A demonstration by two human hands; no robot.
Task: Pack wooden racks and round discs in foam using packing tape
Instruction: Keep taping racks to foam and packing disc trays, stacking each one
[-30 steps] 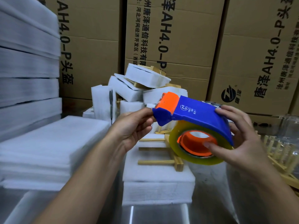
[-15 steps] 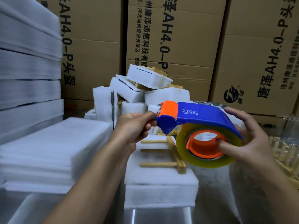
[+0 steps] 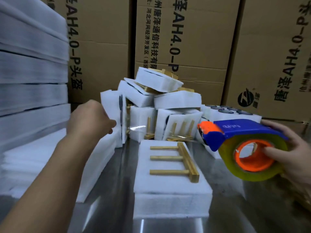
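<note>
My right hand (image 3: 286, 148) grips a blue and orange tape dispenser (image 3: 239, 137) with a yellowish roll of clear tape, held at the right above the table. A clear strip of tape (image 3: 138, 128) stretches from the dispenser's orange mouth leftward to my left hand (image 3: 91, 120), which pinches its free end. Below the strip, a wooden rack (image 3: 178, 158) with three pegs lies on a folded white foam pad (image 3: 170, 182) in the middle of the steel table.
A heap of taped foam bundles (image 3: 161, 100) with racks and dark discs sits behind the pad. Flat foam sheets (image 3: 42, 158) lie at left below a tall foam stack (image 3: 30, 64). Cardboard boxes (image 3: 185, 31) wall the back. More racks (image 3: 304, 200) show at the right edge.
My hands have drawn apart: the left moved left with the tape end, the right carried the dispenser right and down, pulling out a long clear strip. The rack on the foam is now uncovered.
</note>
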